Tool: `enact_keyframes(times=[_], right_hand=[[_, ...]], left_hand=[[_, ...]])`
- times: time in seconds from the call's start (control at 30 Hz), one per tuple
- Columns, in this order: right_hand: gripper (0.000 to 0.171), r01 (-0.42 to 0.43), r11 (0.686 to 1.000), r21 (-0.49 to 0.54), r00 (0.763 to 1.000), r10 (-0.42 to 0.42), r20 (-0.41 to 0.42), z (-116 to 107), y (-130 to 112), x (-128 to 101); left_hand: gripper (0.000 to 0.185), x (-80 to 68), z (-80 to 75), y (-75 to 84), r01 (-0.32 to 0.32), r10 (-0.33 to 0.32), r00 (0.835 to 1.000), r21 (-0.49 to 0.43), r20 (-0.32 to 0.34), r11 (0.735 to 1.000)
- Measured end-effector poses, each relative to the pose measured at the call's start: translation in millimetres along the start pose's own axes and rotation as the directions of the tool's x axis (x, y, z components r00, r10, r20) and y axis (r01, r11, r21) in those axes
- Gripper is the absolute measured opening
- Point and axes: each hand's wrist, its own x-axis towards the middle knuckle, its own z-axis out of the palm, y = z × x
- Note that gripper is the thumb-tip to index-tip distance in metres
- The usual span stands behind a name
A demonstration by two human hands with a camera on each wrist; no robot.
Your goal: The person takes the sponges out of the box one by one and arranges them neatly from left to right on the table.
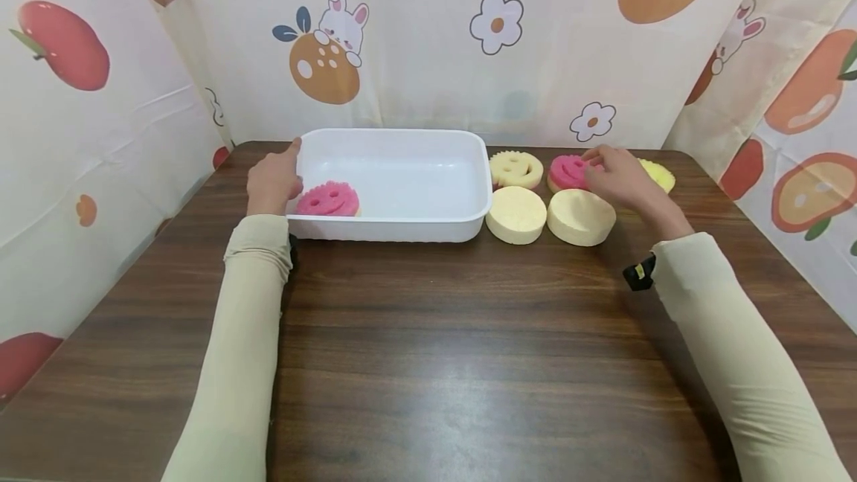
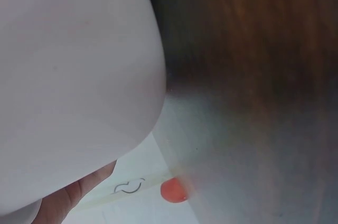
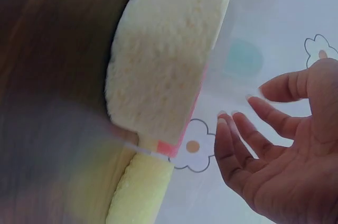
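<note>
White tray; pink smiley sponge inside. Beside it: yellow smiley sponge, second pink sponge, two plain cream sponges. Dark brown wood-grain table.

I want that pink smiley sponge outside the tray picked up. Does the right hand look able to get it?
Probably yes: the right hand hovers open at the pink smiley sponge, with nothing between them.

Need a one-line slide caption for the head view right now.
Left hand holds white tray containing one pink smiley sponge; right hand reaches a second pink one.
</note>
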Motion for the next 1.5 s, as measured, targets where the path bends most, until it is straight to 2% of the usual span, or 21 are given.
enact_keyframes(times=[0.5,0.73,0.97,1.5], right_hand=[[0.052,0.091,0.993,0.071,0.994,-0.086,-0.072,7.8,-24.1,13.4],[0.061,0.059,0.993,0.102,0.996,-0.052,-0.069,9.6,-30.0,15.5],[0.058,0.105,0.989,0.1,0.99,-0.095,-0.105,11.4,-31.1,18.4],[0.066,0.107,0.99,0.091,0.989,-0.096,-0.11,11.4,-38.1,23.5]], left_hand=[[0.08,2.7,2.9,-1.9,0.006,-0.006,1.0,-0.004,0.01,1.0],[0.08,3.8,-1.0,-2.1,0.011,-0.011,1.0,-0.008,0.013,1.0],[0.079,2.0,-2.3,-0.9,0.01,-0.01,1.0,-0.006,0.013,1.0],[0.078,-1.6,-1.0,-2.2,-0.008,0.008,1.0,-0.029,-0.009,1.0]])
